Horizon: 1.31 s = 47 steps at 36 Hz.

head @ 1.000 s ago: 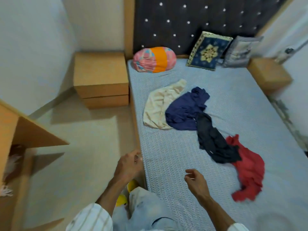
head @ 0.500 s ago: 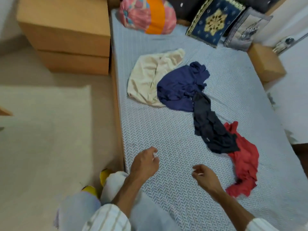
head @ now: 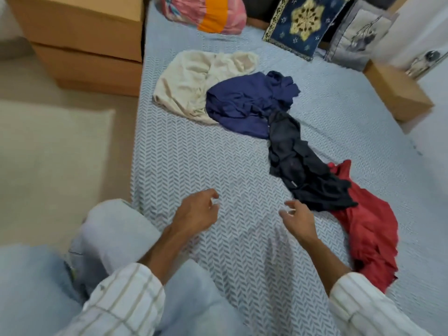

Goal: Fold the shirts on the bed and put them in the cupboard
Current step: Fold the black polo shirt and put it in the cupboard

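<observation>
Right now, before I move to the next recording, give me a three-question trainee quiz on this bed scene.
1. True or false: the right hand already grips the red shirt.
2. Multiple choice: which shirt partly covers the cream shirt? A) the blue shirt B) the black shirt C) the red shirt
3. Fill in: the left hand hovers over a bare part of the ___.

Key:
1. False; both hands are empty, fingers loosely curled, the right one close to the black shirt.
2. A
3. bed
</observation>
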Tool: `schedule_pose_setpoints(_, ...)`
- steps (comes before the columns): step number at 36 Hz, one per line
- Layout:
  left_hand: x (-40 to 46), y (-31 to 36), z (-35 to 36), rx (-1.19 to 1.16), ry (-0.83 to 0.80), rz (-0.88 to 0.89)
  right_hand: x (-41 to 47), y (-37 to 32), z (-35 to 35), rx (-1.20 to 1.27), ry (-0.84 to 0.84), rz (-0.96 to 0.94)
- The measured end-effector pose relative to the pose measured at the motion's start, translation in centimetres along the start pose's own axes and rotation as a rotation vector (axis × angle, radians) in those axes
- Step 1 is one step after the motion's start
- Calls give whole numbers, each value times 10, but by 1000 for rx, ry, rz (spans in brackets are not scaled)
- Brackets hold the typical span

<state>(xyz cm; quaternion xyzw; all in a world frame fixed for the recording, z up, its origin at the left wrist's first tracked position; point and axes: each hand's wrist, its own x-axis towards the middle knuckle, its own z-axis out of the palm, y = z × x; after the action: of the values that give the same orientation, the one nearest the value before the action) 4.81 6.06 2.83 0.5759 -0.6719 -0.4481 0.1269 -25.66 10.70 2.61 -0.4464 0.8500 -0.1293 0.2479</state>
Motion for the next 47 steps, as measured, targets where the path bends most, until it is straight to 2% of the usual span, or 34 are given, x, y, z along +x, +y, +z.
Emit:
schedule_pose_setpoints(3, -13, 39, 27, 83, -36, 76, 38, 33, -35, -1, 59, -47)
schedule_pose_setpoints(5, -10, 25, 27, 72, -89, 86, 63, 32, -28, -74, 66, -17)
schedule_pose_setpoints(6, -13, 25, 28, 91, -92, 81, 73, 39, -24, -82, 81, 10)
schedule_pose_setpoints(7, -7, 62, 53, 166, -62, 118, 83, 68, -48, -50, 129, 6)
schedule_pose_setpoints(9, -4, 62, 49, 156, -44, 131, 100, 63, -46, -76, 162, 25)
schedule_pose_setpoints(11, -2, 72, 58, 195, -64, 135, 111, 76, -47, -94, 134, 66)
schedule_pose_setpoints(16, 7, 91, 64, 265, -82, 131, 131, 97, -46, -218, -80, 106)
schedule_pose_setpoints(18, 9, 95, 66, 272, -80, 148, 138, 102, -47, -263, -53, 77)
schedule_pose_setpoints(22, 15, 96, 68, 244, -87, 144, 136, 96, -50, -226, 26, 57)
schedule_pose_setpoints(25, 19, 100, 67, 206, -96, 142, 119, 68, -47, 5, 72, -91)
schedule_pose_setpoints(29, 27, 110, 64, 95, -66, 126, 69, 8, -44, 480, -50, -225)
schedule_pose_setpoints(32, 31, 124, 55, -51, -42, 230, 29, -40, -46, 769, -280, -285)
schedule_pose_setpoints(34, 32, 129, 47, -168, 9, 290, 6, -67, -52, 854, -417, -358)
schedule_pose_setpoints(36, 32, 129, 34, -252, 92, 286, -5, -83, -56, 894, -551, -421)
schedule_pose_setpoints(38, 31, 127, 14, -336, 145, 255, -9, -96, -62, 930, -617, -448)
schedule_pose_setpoints(43, 23, 132, -35, -655, 260, 43, -2, -111, -66, 827, -415, -579)
schedule_pose_setpoints(47, 22, 142, -70, -1021, 294, 35, 5, -117, -59, 613, -479, -714)
